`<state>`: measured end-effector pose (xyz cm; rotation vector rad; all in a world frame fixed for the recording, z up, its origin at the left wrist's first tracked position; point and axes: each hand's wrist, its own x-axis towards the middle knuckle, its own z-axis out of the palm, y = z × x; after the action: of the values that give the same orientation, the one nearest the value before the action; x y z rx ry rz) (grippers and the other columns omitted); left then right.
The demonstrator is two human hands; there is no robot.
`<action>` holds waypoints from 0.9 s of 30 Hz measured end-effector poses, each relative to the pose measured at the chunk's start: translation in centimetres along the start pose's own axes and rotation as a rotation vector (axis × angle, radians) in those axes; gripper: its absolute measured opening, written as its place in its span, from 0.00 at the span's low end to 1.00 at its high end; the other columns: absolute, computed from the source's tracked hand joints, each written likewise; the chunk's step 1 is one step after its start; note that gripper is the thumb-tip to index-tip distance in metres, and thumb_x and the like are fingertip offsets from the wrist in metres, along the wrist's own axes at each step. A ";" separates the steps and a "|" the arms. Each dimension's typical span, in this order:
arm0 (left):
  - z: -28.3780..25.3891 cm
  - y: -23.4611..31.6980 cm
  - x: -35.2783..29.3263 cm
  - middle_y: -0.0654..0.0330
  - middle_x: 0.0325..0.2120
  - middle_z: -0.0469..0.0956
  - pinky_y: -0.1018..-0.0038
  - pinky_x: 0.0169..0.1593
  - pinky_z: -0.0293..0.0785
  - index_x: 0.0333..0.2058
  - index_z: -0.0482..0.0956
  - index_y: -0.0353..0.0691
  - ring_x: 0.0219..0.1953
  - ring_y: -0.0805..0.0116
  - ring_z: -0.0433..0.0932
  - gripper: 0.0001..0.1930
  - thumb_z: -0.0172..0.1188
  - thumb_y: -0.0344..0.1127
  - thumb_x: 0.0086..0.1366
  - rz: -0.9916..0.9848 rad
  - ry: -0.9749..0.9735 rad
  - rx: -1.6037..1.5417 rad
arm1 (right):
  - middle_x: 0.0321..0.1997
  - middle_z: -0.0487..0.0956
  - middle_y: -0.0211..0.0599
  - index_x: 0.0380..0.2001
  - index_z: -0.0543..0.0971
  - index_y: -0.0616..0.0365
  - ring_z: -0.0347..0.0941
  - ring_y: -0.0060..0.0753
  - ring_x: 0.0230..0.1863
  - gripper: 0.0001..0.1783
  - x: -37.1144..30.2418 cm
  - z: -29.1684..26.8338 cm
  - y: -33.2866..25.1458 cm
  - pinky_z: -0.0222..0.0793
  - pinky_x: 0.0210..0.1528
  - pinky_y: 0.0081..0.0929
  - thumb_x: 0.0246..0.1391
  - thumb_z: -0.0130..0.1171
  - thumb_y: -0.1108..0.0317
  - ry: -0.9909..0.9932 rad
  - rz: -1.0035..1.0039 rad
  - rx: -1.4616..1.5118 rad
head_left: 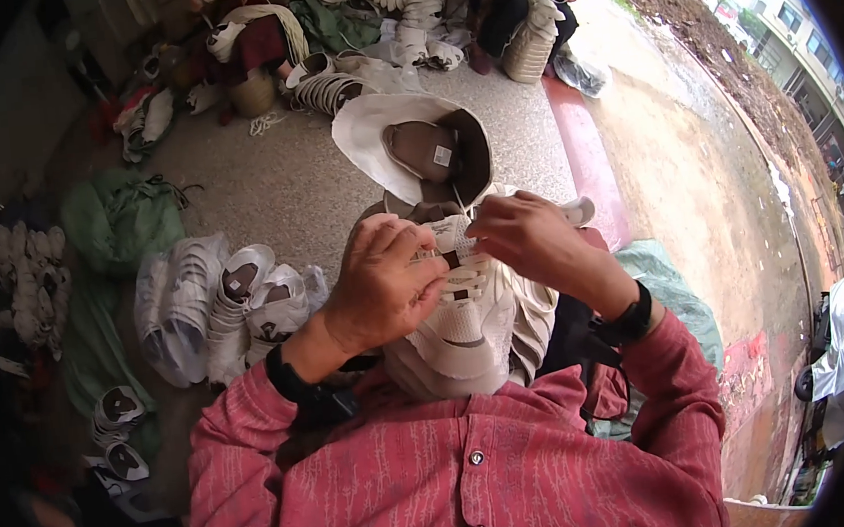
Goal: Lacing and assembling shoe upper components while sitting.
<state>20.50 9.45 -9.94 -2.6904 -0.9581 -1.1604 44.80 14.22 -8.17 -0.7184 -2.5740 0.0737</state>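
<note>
A cream mesh shoe upper (453, 251) lies in front of my chest, its toe toward me and its open collar with a brown insole (422, 151) away from me. My left hand (388, 278) bends over the left side of its lacing area, thumb and fingers pinching a thin white shoelace (425, 254). On the opposite edge, the fingers of my right hand (541, 243) are closed at the eyelets and appear to grip the lace; the fingertips are partly hidden. More nested cream uppers (527, 319) lie beneath.
Stacks of shoe uppers (230, 310), some in clear plastic (180, 310), stand on the floor at left beside a green sack (122, 219). Two people sit opposite, one holding a stack of uppers (531, 38). A pink strip (584, 159) borders the paving at right.
</note>
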 end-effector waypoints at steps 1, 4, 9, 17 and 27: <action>-0.2 0.1 0.2 0.61 0.38 0.73 0.59 0.56 0.64 0.31 0.82 0.44 0.44 0.60 0.72 0.08 0.66 0.36 0.52 0.025 -0.016 0.033 | 0.35 0.73 0.34 0.34 0.77 0.55 0.73 0.37 0.35 0.06 0.3 0.4 -0.1 0.67 0.41 0.35 0.52 0.60 0.68 0.005 0.002 0.001; 0.0 0.0 0.5 0.62 0.38 0.73 0.58 0.59 0.62 0.30 0.82 0.45 0.46 0.62 0.71 0.08 0.66 0.39 0.52 0.073 -0.047 0.118 | 0.34 0.70 0.35 0.30 0.75 0.55 0.72 0.35 0.35 0.04 1.0 1.2 -0.3 0.65 0.42 0.32 0.53 0.57 0.68 -0.137 -0.096 -0.088; -0.2 -0.9 0.7 0.63 0.38 0.71 0.58 0.61 0.60 0.29 0.82 0.46 0.47 0.64 0.69 0.07 0.66 0.40 0.53 0.118 -0.075 0.190 | 0.34 0.67 0.33 0.31 0.75 0.55 0.71 0.30 0.35 0.03 1.6 0.3 -1.1 0.63 0.43 0.30 0.52 0.55 0.69 -0.193 -0.125 -0.389; 0.0 -1.0 0.5 0.63 0.34 0.71 0.59 0.55 0.62 0.29 0.81 0.45 0.43 0.63 0.70 0.07 0.67 0.36 0.51 0.060 -0.053 0.036 | 0.37 0.75 0.42 0.36 0.76 0.58 0.74 0.45 0.35 0.10 -1.5 -4.5 5.5 0.67 0.41 0.42 0.51 0.51 0.81 0.221 0.519 -0.533; -0.2 1.3 2.3 0.62 0.31 0.71 0.62 0.53 0.62 0.26 0.81 0.43 0.40 0.62 0.71 0.04 0.64 0.32 0.49 -0.055 -0.175 0.203 | 0.33 0.74 0.38 0.32 0.79 0.54 0.75 0.48 0.30 0.07 -0.6 0.4 -0.6 0.69 0.33 0.43 0.52 0.63 0.65 -0.086 0.197 0.232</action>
<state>22.35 9.53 -8.03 -2.6484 -1.1142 -0.7962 44.79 13.42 -8.63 -0.8929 -2.5103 0.4673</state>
